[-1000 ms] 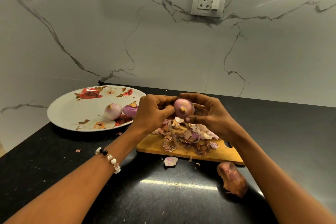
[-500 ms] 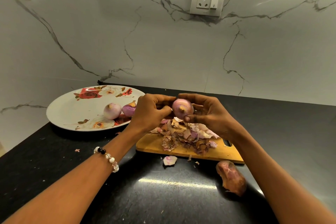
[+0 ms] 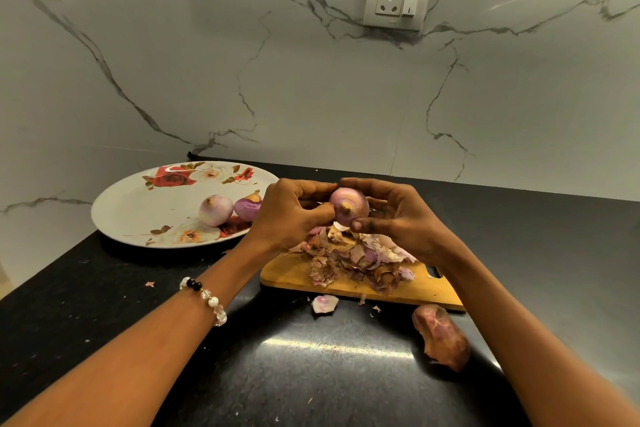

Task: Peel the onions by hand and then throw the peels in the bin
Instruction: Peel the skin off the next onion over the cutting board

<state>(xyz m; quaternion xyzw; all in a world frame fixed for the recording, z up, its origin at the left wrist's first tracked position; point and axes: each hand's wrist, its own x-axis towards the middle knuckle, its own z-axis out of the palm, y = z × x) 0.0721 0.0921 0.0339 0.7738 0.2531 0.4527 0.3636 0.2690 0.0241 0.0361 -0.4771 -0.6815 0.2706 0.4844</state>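
Head view: both hands, left (image 3: pixel 294 210) and right (image 3: pixel 394 215), are gripping an onion (image 3: pixel 348 206), fingers closed, peeling; two onions are sitting on the plate (image 3: pixel 138 204), peels (image 3: pixel 349 262) piling up, unbinned.

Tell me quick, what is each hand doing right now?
Left hand: fingers closed, pinching at the side of the onion, seemingly at its skin.
Right hand: fingers curled around the onion, holding it above the cutting board.
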